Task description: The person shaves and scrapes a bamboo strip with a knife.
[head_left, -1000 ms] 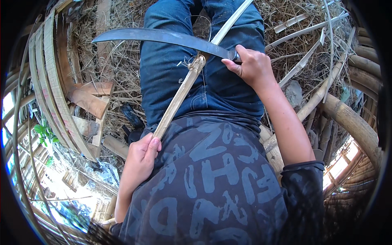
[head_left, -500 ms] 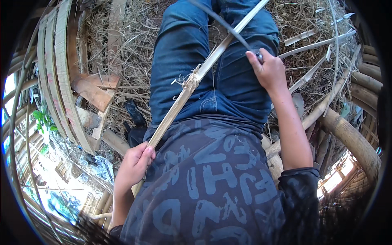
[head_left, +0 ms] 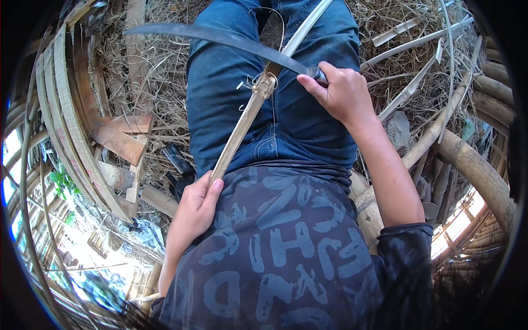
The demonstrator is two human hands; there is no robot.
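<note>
Lying slantwise across the blue-jeaned lap (head_left: 231, 99), a long pale split bamboo strip (head_left: 242, 129) meets a curved dark steel blade (head_left: 220, 37).

The left hand (head_left: 195, 212) closes around the strip's near end; the right hand (head_left: 341, 93) grips the blade's handle, nearer the frayed knot. The strip's long axis runs from near-left to far-right, over scattered dry straw (head_left: 159, 66).
</note>
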